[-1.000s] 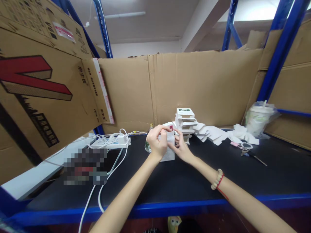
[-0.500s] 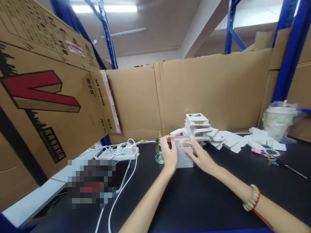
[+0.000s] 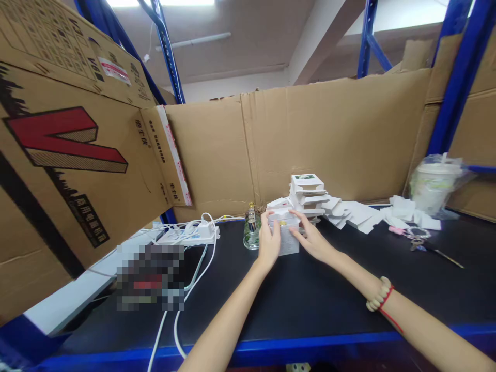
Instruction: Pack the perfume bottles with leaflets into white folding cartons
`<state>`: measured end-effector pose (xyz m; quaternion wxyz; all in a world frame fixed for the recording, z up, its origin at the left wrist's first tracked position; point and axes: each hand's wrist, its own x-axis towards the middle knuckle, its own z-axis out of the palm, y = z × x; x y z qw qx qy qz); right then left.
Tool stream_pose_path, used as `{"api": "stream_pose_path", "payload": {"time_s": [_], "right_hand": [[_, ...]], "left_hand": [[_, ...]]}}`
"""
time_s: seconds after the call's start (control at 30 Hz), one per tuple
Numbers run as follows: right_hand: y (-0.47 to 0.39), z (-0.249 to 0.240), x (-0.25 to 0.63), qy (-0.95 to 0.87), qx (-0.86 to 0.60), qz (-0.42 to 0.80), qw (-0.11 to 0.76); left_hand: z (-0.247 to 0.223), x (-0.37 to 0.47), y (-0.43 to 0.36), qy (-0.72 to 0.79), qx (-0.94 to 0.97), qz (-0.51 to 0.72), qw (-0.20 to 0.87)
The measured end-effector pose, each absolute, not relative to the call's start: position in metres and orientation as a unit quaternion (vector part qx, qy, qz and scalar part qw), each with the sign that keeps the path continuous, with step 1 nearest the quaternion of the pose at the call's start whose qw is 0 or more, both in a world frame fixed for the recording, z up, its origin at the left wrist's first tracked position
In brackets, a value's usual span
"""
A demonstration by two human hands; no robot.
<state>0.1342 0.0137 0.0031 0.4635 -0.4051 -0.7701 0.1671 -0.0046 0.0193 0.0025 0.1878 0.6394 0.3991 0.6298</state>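
A small white carton (image 3: 289,243) with fine print on its near face stands on the black tabletop between my hands. Its top flap is raised, and a bit of gold shows just below it. My left hand (image 3: 269,242) is closed around the carton's left side, the fingers bent behind it. On the right, my right hand (image 3: 314,241) grips the upper edge and side with thumb and fingers. Close by my left hand is a clear glass bottle (image 3: 251,237) with a gold top and green inside.
Behind the carton rises a stack of white boxes (image 3: 307,191), with flattened white cartons (image 3: 362,216) spreading right. Farther right are a bagged cup (image 3: 436,183) and a beaded keychain (image 3: 418,233). A power strip (image 3: 189,236), a phone (image 3: 196,263) and white cables lie left. Cardboard walls surround the table.
The camera view has tilted down, so the table's front edge now shows. Both hands stay on the carton, and my right fingers sit at its upper edge near the flap.
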Motion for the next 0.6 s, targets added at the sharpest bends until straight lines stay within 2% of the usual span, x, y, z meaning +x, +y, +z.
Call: {"api": "stream_pose_path", "payload": {"time_s": [0.27,0.6], "right_hand": [[0.0042,0.0108,0.135,-0.771,-0.435,0.135,0.446],[0.0036,0.0128,0.1349,-0.777,-0.436,0.084,0.446]], "left_hand": [[-0.0021,-0.0089,0.0154,0.418,0.64,0.619,0.182],[-0.0063,-0.0129,0.0159,0.406,0.711,0.573,0.009]]}}
